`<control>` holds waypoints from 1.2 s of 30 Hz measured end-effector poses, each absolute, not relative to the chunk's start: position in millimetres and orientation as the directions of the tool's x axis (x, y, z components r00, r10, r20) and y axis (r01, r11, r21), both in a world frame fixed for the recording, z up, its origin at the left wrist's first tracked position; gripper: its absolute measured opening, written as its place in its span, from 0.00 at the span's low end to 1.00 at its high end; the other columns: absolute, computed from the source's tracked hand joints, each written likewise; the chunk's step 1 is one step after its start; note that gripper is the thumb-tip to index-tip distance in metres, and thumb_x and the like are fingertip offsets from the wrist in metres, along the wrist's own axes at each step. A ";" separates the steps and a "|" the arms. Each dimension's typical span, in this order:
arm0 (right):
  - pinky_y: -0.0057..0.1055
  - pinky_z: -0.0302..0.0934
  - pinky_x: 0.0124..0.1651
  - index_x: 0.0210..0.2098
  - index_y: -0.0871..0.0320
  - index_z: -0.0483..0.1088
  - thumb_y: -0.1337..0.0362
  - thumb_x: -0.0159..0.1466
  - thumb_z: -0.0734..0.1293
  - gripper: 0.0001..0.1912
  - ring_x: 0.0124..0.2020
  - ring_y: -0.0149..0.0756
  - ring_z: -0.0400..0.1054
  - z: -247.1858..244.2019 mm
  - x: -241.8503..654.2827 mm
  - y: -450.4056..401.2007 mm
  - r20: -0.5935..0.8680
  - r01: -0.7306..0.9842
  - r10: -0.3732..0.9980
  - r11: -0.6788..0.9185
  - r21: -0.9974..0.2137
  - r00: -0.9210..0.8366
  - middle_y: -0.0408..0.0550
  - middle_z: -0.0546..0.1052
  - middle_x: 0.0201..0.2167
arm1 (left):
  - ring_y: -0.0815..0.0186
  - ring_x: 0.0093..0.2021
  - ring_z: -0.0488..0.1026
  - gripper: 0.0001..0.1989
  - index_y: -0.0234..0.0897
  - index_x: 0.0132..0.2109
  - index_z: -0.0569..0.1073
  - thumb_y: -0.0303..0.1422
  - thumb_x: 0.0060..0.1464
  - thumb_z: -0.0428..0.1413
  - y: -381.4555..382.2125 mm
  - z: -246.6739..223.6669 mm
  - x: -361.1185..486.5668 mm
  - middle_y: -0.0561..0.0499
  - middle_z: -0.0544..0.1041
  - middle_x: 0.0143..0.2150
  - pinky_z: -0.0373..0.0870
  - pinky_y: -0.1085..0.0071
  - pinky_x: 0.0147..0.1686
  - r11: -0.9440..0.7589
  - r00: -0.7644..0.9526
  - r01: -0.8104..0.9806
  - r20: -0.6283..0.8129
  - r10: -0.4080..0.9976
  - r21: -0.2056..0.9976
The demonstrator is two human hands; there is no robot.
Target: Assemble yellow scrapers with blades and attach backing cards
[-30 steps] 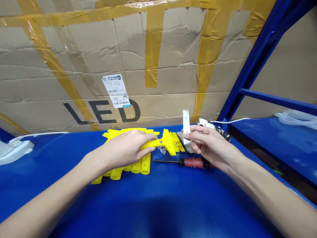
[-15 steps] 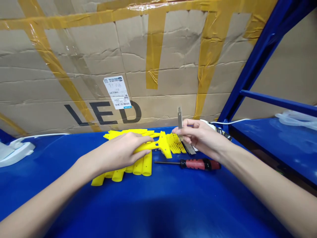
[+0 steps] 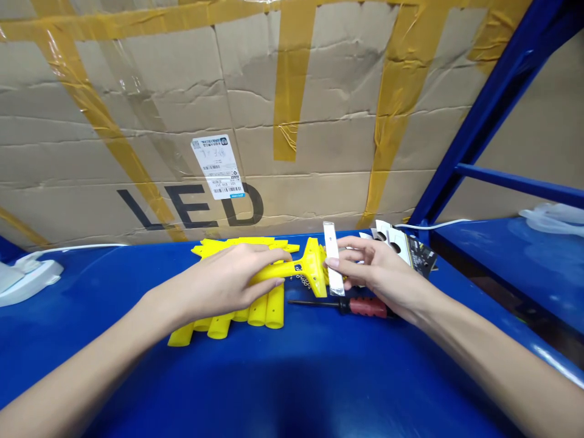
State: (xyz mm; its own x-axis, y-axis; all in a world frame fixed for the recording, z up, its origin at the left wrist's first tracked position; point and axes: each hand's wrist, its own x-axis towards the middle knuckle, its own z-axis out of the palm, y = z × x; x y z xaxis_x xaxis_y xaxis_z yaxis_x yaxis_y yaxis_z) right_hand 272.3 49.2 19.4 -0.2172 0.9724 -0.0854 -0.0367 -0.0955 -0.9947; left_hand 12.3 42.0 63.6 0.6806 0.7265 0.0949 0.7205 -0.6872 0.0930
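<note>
Left hand [image 3: 225, 277]: closed round the handle of the yellow tool [image 3: 314, 267], its T-shaped head pointing toward our other hand; we do best to grip the handle firmly, so that the head does not roll.
Right hand [image 3: 383, 264]: pinching the pale flat strip [image 3: 334, 258] between thumb and fingers; a light pinch near the middle seems right, with both ends free to show us how it lies.
Yellow head and strip: side by side in front of us, the strip just to the right of the head; we cannot tell whether they touch; we judge that the step is to bring one to the other, so we should turn the strip parallel to the head's wide edge first, then close the gap slowly.
Strip edges: too small to read for sharpness; we would treat them as sharp and hold by the flat faces.
Screwdriver [image 3: 367, 306]: lying on the blue table [image 3: 319, 377] below the right hand; we should leave its shaft room and not drag a wrist over it.
Small metal rings [image 3: 302, 281]: partly hidden behind the tool; we should lift clear of them, lest they scatter.
Yellow tubes [image 3: 219, 325]: under and beside the left hand; we would not lean on them, as they may roll.
</note>
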 end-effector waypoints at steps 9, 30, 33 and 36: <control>0.26 0.65 0.25 0.31 0.58 0.71 0.59 0.46 0.82 0.20 0.21 0.28 0.67 25.4 272.0 45.8 -0.111 0.109 0.956 -0.084 -0.990 -0.270 0.39 0.74 0.19 | 0.53 0.58 0.74 0.20 0.43 0.64 0.70 0.40 0.69 0.49 41.7 58.9 14.6 0.44 0.76 0.62 0.72 0.55 0.57 -0.727 0.713 0.682 0.145 0.686 0.085; 0.29 0.68 0.27 0.40 0.52 0.58 0.51 0.58 0.74 0.23 0.25 0.35 0.75 18.5 270.4 47.3 -0.033 0.100 0.986 -0.017 -0.995 -0.162 0.41 0.80 0.26 | 0.52 0.59 0.74 0.22 0.40 0.63 0.71 0.42 0.69 0.47 45.6 61.2 10.5 0.44 0.76 0.62 0.70 0.52 0.59 -0.683 0.671 0.720 0.125 0.731 0.126; 0.31 0.66 0.28 0.36 0.53 0.62 0.55 0.64 0.69 0.12 0.25 0.36 0.75 18.7 278.8 52.5 0.190 0.434 0.981 0.187 -0.881 -0.037 0.45 0.80 0.28 | 0.50 0.61 0.72 0.23 0.41 0.65 0.70 0.43 0.69 0.47 50.8 61.5 5.4 0.45 0.74 0.64 0.69 0.50 0.59 -0.640 0.632 0.758 0.102 0.769 0.125; 0.33 0.64 0.33 0.31 0.54 0.64 0.67 0.61 0.68 0.07 0.27 0.37 0.75 17.6 285.1 57.2 0.307 0.782 0.947 0.262 -0.566 -0.095 0.45 0.82 0.29 | 0.50 0.60 0.73 0.24 0.41 0.65 0.69 0.44 0.69 0.47 56.0 60.5 -0.4 0.44 0.75 0.62 0.70 0.50 0.58 -0.616 0.610 0.780 0.088 0.788 0.110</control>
State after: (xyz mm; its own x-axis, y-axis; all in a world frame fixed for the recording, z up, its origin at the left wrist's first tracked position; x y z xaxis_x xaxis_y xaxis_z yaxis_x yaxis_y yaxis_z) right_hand 285.1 57.2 17.6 -0.0953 0.9470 0.3069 0.7819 0.2620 -0.5657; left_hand -0.4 56.0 60.5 0.6098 0.7877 0.0875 0.7800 -0.6160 0.1101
